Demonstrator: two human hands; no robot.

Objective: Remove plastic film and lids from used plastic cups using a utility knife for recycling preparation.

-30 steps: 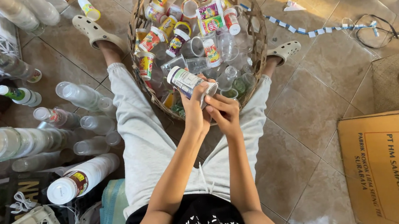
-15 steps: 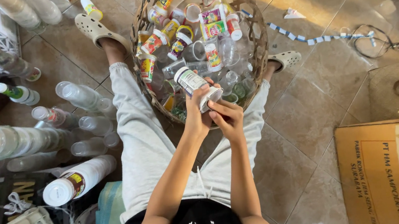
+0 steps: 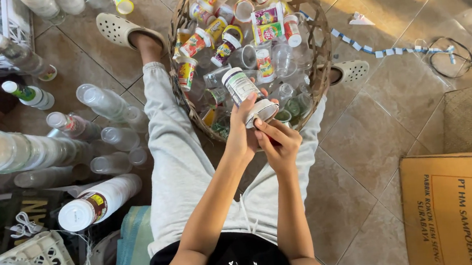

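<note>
Tiled floor (image 3: 365, 142) everywhere, and the big woven basket (image 3: 318, 53) sits between the person's legs, so I'll place stuff off that. Cardboard box (image 3: 460, 208) well right and below the basket, stacks of clear cups (image 3: 104, 99) off to its left. The labelled plastic cup (image 3: 246, 93) hangs over the basket's near rim, and compared with a second ago it's tipped further, mouth toward the person, so the label work looks underway I'd guess. Left hand (image 3: 242, 135) is wrapped around its side; right hand (image 3: 276, 140) just below, fingertips pinched at the rim
</note>
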